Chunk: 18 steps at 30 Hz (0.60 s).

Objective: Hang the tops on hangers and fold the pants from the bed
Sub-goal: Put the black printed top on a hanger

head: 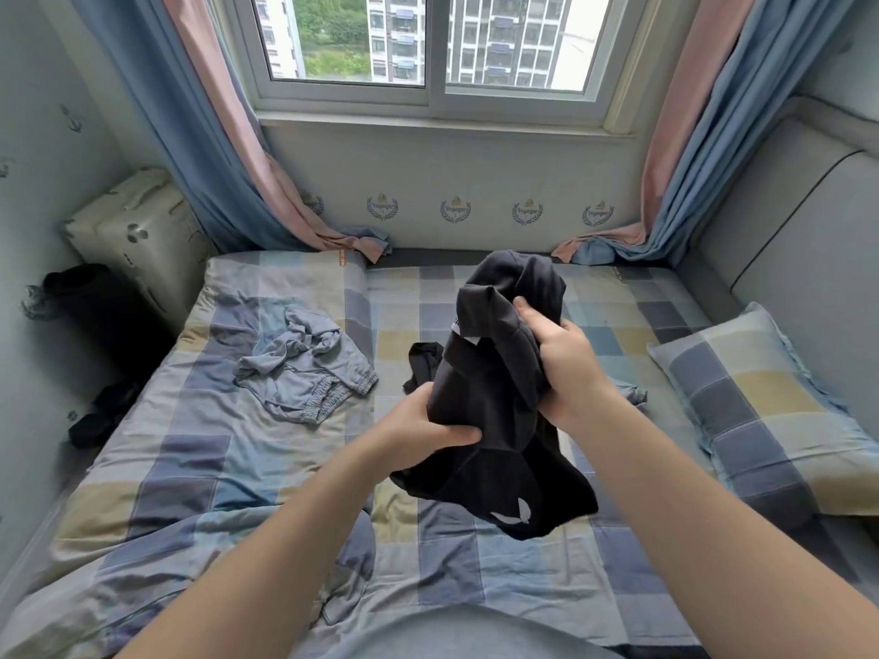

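A dark grey garment (494, 401) with a white logo near its lower hem is bunched up and lifted above the checked bed (475, 554). My left hand (423, 428) grips its lower left side. My right hand (559, 363) grips the upper right part, fingers curled into the fabric. A white label shows near the top. A crumpled light blue garment (304, 368) with elastic cuffs lies on the bed to the left. Another dark piece of cloth (423, 363) lies partly hidden behind the held garment. No hanger is in view.
A checked pillow (770, 411) lies at the right beside a padded headboard (799, 240). A rumpled checked duvet (157, 539) covers the near left. Curtains (214, 135) hang at both sides of the window. A cream case (138, 230) and dark items stand in the gap at the left.
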### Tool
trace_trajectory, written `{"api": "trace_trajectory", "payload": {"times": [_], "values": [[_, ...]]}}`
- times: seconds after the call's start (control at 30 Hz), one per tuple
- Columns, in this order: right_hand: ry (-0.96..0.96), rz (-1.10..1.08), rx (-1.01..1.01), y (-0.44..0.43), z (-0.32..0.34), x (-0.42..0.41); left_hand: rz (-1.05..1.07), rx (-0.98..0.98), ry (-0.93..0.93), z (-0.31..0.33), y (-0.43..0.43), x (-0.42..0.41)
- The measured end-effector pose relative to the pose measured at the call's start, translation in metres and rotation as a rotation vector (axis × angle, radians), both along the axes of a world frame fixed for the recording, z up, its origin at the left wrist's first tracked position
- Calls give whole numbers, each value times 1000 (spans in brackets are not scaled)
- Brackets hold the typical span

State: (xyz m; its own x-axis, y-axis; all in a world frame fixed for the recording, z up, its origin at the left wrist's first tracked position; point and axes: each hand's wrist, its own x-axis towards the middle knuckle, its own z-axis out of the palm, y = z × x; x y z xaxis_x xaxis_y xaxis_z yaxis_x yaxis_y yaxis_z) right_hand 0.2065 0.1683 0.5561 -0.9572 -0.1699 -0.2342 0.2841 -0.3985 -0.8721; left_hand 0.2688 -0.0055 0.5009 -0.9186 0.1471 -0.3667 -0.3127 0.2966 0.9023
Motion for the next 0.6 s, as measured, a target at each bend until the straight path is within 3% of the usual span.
{"api": "trace_trajectory", "payload": {"times": [0.17,0.37,0.6], "values": [[-76,-27,-87,9,6,-6,147,-172,170,-11,-2,-8],[-237,-89,-133,22,0,-10,340,-92,228,-6,-16,-16],[-316,-52,-67,39,-21,1,442,75,160,12,-24,-23]]}}
